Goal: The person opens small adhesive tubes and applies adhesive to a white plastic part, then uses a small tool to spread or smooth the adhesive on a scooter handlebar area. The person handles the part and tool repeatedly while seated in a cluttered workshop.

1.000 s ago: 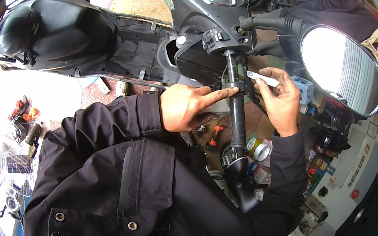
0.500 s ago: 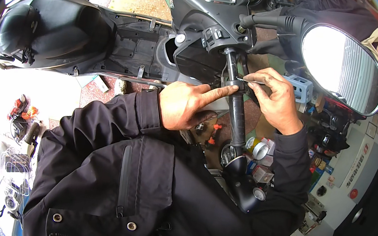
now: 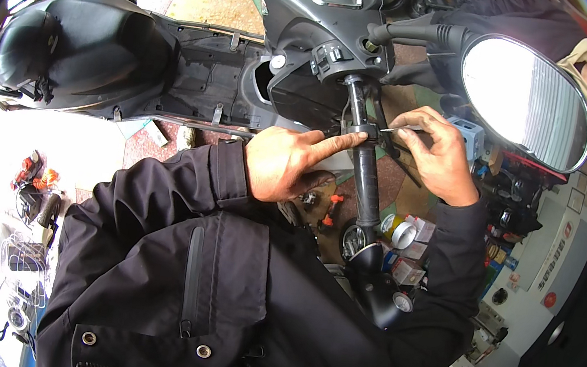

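Observation:
A scooter's handlebar (image 3: 357,101) runs toward me, with a black rubber grip (image 3: 366,186) on its nearer part. A dark collar (image 3: 366,131) sits around the bar just beyond the grip. My left hand (image 3: 279,165) reaches in from the left, its index finger stretched out and its tip touching the collar. Its other fingers are curled and partly hidden. On the right, my right hand (image 3: 441,158) pinches a thin metal rod (image 3: 391,129) between thumb and fingers. The rod's tip points at the collar's right side; whether it touches is too small to tell.
A round-edged mirror (image 3: 526,103) stands right of the bar, near another person's dark sleeve (image 3: 526,25). The scooter's black seat (image 3: 102,51) lies left. A white roll (image 3: 403,234), boxes and an orange tool (image 3: 332,210) are below the grip.
My right hand has shifted slightly down and right, drawing the rod back a little from the collar, so more of it shows. My left hand stays on the collar.

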### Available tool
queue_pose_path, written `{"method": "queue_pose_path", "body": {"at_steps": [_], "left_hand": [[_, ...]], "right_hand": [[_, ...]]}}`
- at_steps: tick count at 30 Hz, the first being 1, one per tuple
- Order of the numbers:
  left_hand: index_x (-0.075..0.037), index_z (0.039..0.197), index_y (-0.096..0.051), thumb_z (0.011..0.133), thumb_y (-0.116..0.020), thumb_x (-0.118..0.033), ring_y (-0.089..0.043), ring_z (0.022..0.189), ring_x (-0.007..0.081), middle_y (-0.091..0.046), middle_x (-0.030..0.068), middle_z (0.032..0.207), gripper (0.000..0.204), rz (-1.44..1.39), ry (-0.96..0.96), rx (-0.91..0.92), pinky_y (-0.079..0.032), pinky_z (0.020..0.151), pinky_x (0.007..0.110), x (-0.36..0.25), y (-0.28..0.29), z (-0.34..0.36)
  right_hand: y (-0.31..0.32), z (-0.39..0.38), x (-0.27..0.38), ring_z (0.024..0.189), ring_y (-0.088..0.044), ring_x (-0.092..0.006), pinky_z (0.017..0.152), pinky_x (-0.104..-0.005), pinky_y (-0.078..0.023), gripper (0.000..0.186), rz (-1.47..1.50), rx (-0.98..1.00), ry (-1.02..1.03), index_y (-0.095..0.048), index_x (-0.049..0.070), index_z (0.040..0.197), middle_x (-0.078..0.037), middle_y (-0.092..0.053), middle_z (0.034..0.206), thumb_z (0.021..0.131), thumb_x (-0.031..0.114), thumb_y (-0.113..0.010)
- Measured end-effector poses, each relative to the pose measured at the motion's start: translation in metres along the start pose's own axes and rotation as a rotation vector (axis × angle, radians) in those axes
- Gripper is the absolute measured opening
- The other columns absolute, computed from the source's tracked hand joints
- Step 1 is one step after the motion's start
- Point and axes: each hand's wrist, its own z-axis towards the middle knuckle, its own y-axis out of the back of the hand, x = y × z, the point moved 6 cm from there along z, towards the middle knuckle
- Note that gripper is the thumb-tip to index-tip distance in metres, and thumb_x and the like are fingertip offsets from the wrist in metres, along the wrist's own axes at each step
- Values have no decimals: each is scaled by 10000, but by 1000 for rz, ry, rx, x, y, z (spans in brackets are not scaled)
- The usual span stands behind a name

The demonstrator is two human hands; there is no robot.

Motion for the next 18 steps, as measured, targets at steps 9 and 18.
{"method": "queue_pose_path", "body": {"at_steps": [9, 18], "left_hand": [[-59, 1521, -491, 898, -736, -91, -709, 921, 411, -690, 207, 1099, 670, -82, 42, -70, -595, 809, 446, 17, 20, -18], [46, 1395, -587, 1056, -671, -247, -643, 1077, 164, -715, 128, 1195, 456, -579, 535, -298, -526, 957, 316, 147, 24, -107]], "right_hand": [[1, -77, 55, 911, -706, -128, 834, -267, -576, 142, 212, -559, -214, -703, -20, 1067, -74, -739, 1016, 935, -56, -738], [-167, -69, 60, 816, -686, -94, 702, -230, -552, 155, 388, -879, -197, -736, -16, 1137, -64, -730, 1026, 984, 8, -725]]}}
